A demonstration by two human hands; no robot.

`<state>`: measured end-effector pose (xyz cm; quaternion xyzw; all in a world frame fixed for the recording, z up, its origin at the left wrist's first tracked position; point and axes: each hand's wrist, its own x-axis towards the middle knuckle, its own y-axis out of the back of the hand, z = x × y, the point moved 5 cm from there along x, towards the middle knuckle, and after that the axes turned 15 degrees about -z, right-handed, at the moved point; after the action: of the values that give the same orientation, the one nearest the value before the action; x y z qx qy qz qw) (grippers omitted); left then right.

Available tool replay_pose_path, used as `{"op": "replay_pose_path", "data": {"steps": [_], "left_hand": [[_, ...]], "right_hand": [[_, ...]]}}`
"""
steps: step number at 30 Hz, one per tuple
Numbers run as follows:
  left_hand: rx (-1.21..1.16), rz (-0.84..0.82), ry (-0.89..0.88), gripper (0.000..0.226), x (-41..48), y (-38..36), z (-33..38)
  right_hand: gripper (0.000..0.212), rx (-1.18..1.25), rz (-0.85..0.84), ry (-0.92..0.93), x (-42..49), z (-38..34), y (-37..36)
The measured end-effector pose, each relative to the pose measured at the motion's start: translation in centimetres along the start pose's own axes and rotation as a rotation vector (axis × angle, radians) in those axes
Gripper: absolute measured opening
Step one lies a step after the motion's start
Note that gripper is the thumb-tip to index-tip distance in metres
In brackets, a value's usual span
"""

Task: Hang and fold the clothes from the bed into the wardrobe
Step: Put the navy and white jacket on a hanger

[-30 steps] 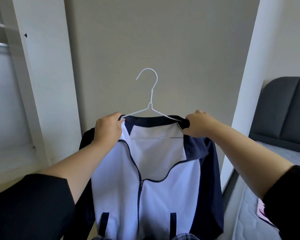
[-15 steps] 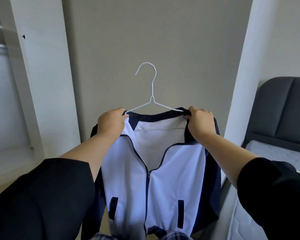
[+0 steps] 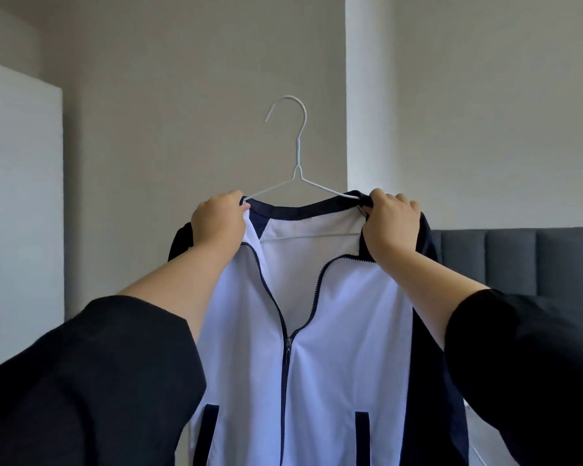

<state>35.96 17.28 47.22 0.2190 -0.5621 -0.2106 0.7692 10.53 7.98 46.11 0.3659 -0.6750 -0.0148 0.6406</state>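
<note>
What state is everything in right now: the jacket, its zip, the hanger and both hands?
jacket: draped on the hanger, held up in the air, front toward the camera.
zip: closed up to the chest, open above.
hanger: upright inside the jacket's shoulders, hook free, hung on nothing.
left hand grip: curled round the collar and hanger arm.
right hand grip: curled round the collar's other side.

A white wire hanger (image 3: 297, 153) carries the white-and-navy jacket (image 3: 317, 314), with its hook upright at 12 o'clock and its arms inside the collar. The left hand (image 3: 217, 220) grips the jacket's shoulder at 10 o'clock, and the right hand (image 3: 389, 223) grips it at 2 o'clock. The bed's dark grey padded headboard (image 3: 519, 260) is at 3 o'clock. A pale sliver at 5 o'clock may be the mattress (image 3: 472, 422).
</note>
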Motion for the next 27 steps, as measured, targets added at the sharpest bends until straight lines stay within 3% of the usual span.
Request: {"op": "replay_pose_path", "data": {"steps": [7,12,23,27], "left_hand": [[-0.138,0.071,-0.109,0.043,1.2,3.5,9.6],[-0.214,0.035,-0.154,0.042,-0.3,1.6,14.3],[-0.232,-0.426,-0.094,0.027,-12.6,-21.4,16.8],[-0.085,-0.522,-0.171,0.026,-17.2,-28.6,16.1]], "right_hand": [[0.025,-0.094,0.167,-0.041,1.4,5.0,11.4],[0.024,-0.169,0.212,-0.055,-0.4,9.3,14.7],[0.018,-0.338,-0.170,-0.189,-14.2,23.5,1.4],[0.017,-0.365,-0.362,-0.255,-19.8,27.5,-5.0]]}}
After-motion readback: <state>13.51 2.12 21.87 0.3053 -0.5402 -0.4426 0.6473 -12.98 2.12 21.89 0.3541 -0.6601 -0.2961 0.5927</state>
